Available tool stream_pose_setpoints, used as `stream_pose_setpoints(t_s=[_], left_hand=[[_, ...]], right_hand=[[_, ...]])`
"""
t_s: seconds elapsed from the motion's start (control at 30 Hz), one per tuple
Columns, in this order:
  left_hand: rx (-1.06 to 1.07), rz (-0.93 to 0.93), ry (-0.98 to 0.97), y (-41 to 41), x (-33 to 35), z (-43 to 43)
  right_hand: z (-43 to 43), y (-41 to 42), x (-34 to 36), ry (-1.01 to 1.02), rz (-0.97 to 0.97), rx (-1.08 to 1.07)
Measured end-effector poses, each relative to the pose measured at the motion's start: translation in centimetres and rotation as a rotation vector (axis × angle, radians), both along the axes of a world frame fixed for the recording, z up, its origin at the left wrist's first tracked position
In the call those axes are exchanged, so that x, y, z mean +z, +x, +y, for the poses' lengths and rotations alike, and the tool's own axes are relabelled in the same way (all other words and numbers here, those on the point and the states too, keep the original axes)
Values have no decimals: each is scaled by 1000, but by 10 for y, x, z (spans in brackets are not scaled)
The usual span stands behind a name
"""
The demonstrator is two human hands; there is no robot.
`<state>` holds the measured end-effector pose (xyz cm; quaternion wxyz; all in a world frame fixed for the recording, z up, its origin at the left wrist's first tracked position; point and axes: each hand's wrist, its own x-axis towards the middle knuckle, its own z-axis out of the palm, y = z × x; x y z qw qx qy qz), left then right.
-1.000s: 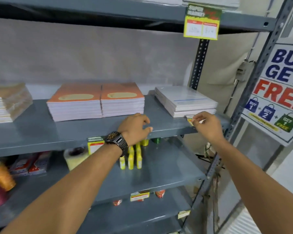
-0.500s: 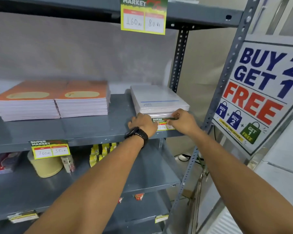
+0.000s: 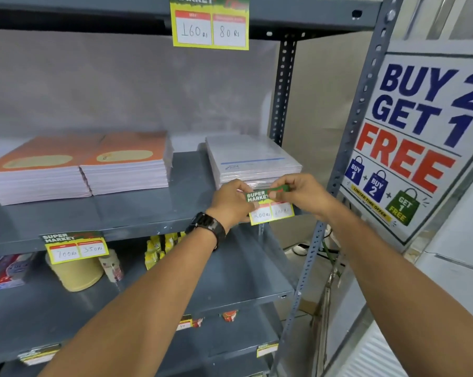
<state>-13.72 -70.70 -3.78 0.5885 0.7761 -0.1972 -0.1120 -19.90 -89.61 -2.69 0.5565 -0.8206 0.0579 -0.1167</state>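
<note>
right end of the middle shelf (image 3: 137,210). the left hand (image 3: 231,202) and right hand (image 3: 298,195), pinching a green price tag (image 3: 270,210), fill the front edge here. the white paper stack (image 3: 251,159) stands just behind them and blocks the way back; the front post (image 3: 348,151) and the poster (image 3: 409,148) close the right side. open passages: the bare strip between the white paper stack and the orange notebook stacks (image 3: 126,164), the bare shelf before those stacks, and the tall room above all stacks, into which a hanging price tag (image 3: 211,25) dips from the top shelf (image 3: 298,12).
</note>
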Motion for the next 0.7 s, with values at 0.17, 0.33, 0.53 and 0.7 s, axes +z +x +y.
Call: stream_pose_setpoints(t_s=[0.17, 0.33, 0.53, 0.7], left_hand=[[64, -494, 342, -17, -17, 11], [84, -520, 430, -23, -30, 7], [79, -538, 467, -23, -33, 3], [82, -584, 484, -24, -33, 0]], right_hand=[[8, -19, -30, -255, -90, 19], [17, -22, -50, -271, -117, -118], [19, -20, -54, -351, -136, -226], [19, -19, -57, -347, -170, -286]])
